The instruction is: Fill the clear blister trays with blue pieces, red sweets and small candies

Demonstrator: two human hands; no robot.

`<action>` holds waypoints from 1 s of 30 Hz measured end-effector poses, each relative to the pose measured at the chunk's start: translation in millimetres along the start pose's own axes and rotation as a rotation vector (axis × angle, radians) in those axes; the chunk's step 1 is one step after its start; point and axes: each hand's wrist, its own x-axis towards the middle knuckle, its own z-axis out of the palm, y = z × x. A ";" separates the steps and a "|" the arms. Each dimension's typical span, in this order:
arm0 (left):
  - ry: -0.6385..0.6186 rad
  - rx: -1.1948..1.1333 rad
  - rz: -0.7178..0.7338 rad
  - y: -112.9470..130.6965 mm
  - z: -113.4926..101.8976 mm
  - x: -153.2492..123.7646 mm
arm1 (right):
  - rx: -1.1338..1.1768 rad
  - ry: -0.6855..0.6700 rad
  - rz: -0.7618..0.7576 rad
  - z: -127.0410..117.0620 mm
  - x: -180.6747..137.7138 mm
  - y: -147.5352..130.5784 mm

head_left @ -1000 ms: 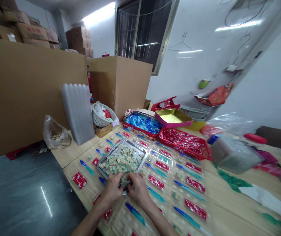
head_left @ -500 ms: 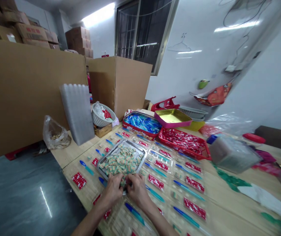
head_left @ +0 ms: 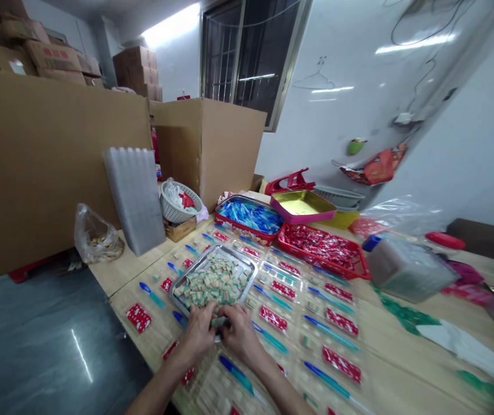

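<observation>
A shallow metal tray (head_left: 253,271) lies on the table, heaped with small green-and-beige blocks (head_left: 216,282). At its near edge my left hand (head_left: 201,328) is closed, fingertips curled in over the rim among the blocks. My right hand (head_left: 238,325) faces it, also closed, thumb and fingers pinched together. A few blocks show between the two hands; what the fingertips hold is hidden. Around the tray, clear plastic blister packs carry blue pointed tools (head_left: 279,300) and red, white-patterned packets (head_left: 273,320). Some packs lie under my forearms.
Behind the tray stand a tin of blue tools (head_left: 249,216), a red basket of red packets (head_left: 324,248) and a pink-sided tin (head_left: 302,206). Tall stacked clear trays (head_left: 136,202) and a bag (head_left: 97,239) are at left. A clear plastic stack (head_left: 411,271) sits right.
My hands stay at the tray's near edge. The right fingers have shifted slightly left, closer to the left hand. Nothing else has visibly moved.
</observation>
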 end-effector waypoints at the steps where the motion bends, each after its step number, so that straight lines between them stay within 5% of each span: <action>1: 0.012 -0.010 -0.001 -2.1 1.5 0.7 | 0.006 -0.011 -0.026 -1.8 0.5 -1.4; 13: 0.011 -0.202 0.020 -5.9 -3.7 8.1 | -0.134 -0.103 -0.289 -16.2 13.1 -14.5; 17: 0.059 -0.192 -0.004 -3.7 -13.4 4.1 | 0.163 -0.036 -0.002 -33.5 12.0 4.7; 23: 0.129 -0.213 -0.034 -13.9 -22.7 1.2 | 0.746 -0.017 0.406 -94.5 -12.1 47.3; 26: 0.153 -0.235 -0.033 -18.1 -17.6 2.2 | 0.662 -0.035 0.454 -97.6 -29.0 51.8; 30: 0.151 -0.247 -0.045 -11.9 -13.2 1.8 | 0.437 -0.119 0.448 -67.4 -35.0 37.1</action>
